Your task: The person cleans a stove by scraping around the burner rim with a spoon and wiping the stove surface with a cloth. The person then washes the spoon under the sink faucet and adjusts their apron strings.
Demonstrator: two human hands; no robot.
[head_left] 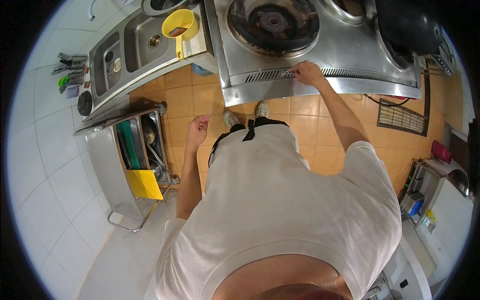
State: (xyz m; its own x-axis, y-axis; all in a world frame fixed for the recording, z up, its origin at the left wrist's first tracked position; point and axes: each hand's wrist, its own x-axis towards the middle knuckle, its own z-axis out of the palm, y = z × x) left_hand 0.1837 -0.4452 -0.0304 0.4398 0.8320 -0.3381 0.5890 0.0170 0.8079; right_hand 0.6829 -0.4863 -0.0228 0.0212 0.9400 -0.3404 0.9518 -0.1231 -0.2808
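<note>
My right hand (308, 74) reaches to the front of the steel stove (260, 90). Its fingers are pinched together at the slotted strip (350, 76) along the stove's front, and what they hold, if anything, is too small to make out. Just behind it lies a large round burner (273, 22) with a blackened bowl. My left hand (198, 131) hangs in the air at my side, over the tiled floor, its fingers loosely bent and apart, touching nothing.
On the left, a yellow ladle-like scoop (186, 21) sits beside the double sink (131, 65). A metal cart (107, 165) with a yellow board (144, 184) stands by the wall. A black wok (407, 27) rests at the back right. A floor grate (401, 118) lies at right.
</note>
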